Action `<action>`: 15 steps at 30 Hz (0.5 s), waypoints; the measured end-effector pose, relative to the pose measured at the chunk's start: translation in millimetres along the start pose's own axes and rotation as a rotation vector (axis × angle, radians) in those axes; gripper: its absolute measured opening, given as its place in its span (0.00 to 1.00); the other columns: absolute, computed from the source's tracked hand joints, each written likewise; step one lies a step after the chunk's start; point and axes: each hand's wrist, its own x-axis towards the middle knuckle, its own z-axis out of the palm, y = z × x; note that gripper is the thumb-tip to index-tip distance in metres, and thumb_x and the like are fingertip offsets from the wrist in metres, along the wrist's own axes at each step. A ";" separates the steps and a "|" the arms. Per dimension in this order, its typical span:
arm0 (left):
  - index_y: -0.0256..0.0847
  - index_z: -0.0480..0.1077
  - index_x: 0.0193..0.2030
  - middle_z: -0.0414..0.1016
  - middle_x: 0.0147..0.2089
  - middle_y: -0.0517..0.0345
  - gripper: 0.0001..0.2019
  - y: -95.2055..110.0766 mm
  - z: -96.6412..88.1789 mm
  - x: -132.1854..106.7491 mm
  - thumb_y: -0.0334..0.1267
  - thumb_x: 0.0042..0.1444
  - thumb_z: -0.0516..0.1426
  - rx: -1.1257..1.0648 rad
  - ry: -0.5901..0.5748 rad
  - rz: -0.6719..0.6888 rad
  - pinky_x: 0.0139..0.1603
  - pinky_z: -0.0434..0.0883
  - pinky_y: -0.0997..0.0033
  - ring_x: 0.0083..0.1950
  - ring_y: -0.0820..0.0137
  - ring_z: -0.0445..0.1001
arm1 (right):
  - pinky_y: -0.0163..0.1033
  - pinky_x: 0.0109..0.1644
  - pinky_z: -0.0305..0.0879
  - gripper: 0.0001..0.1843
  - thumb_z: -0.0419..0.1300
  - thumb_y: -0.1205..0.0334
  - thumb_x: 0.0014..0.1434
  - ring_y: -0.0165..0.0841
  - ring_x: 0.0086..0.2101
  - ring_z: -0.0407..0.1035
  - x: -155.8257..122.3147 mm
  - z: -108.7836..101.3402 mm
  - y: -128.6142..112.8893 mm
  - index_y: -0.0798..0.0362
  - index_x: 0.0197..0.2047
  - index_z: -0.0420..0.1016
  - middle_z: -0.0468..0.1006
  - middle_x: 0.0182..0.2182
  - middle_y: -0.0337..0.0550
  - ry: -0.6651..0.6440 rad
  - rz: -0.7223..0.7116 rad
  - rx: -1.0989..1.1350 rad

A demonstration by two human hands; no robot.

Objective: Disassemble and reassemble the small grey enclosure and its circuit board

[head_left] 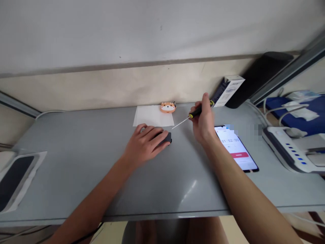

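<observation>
My right hand grips a screwdriver with a black and yellow handle. Its thin metal shaft slants down to the left, and the tip is just beside a small black block-like object. That object lies on the grey table, with the fingers of my left hand curled over it and hiding most of it; its kind does not show. Behind it are a white sheet of paper and an orange animal-face case on the paper's right corner.
A lit phone with a timer lies by my right forearm. Farther right is a white power strip with cables. A box and a black cylinder lean at the back right. A dark flat device lies at the left.
</observation>
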 end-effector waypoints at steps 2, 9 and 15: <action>0.46 0.74 0.57 0.85 0.53 0.53 0.10 0.4 -5.9 -4.7 0.42 0.72 0.60 -0.034 -0.006 -0.075 0.57 0.69 0.58 0.50 0.62 0.83 | 0.34 0.20 0.53 0.33 0.65 0.27 0.54 0.23 0.19 0.57 4.7 -0.4 6.1 0.48 0.27 0.63 0.63 0.21 0.30 0.015 0.096 0.063; 0.44 0.70 0.57 0.80 0.54 0.51 0.14 -9.5 -10.3 -35.6 0.39 0.65 0.61 -0.540 0.015 -0.589 0.55 0.78 0.61 0.52 0.63 0.81 | 0.35 0.19 0.50 0.33 0.66 0.26 0.53 0.25 0.19 0.59 6.7 -0.3 1.3 0.48 0.29 0.63 0.64 0.21 0.30 -0.044 0.031 0.148; 0.43 0.75 0.49 0.82 0.49 0.53 0.12 -13.1 -4.3 -40.2 0.46 0.63 0.64 -0.766 0.038 -0.826 0.48 0.80 0.65 0.45 0.66 0.81 | 0.37 0.21 0.48 0.25 0.59 0.41 0.65 0.28 0.20 0.55 -12.8 1.3 -28.8 0.47 0.23 0.60 0.60 0.22 0.34 0.125 -0.426 0.093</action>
